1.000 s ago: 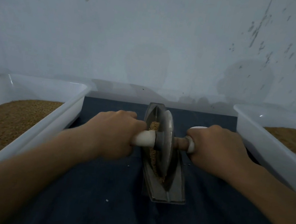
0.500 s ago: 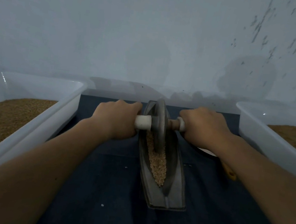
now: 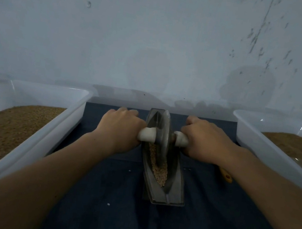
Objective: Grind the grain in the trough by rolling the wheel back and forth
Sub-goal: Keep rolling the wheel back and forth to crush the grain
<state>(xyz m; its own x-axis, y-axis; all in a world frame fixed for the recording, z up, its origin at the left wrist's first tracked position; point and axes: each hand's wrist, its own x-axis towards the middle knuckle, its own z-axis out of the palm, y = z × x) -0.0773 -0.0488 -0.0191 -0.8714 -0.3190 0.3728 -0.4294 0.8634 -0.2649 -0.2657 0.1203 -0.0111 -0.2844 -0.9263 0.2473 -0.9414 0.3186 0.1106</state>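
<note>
**Metal wheel at the far end of the trough, both fists locked on**

Grey metal everywhere at centre: boat-shaped trough (image 3: 164,183) lying lengthwise on dark blue cloth (image 3: 110,214), pointing away toward the pale wall (image 3: 156,38). Wheel (image 3: 161,135) standing upright on edge in the far half of the trough, close to its far tip. Left hand (image 3: 119,129) clenched around the white axle handle (image 3: 146,135) on the left side, knuckles up. Right hand (image 3: 206,141) clenched the same way around the opposite handle end (image 3: 180,138). Both arms stretched well forward. Grain (image 3: 159,170) lying bare in the channel just behind the wheel, a tan strip running toward the near end. White tub (image 3: 64,122) at the left edge, heaped with brown grain; matching right tub (image 3: 253,145) holding a finer brown heap. Yellow object (image 3: 225,175) peeking out from under the right forearm, kind unclear. A few pale specks scattered on the cloth.
</note>
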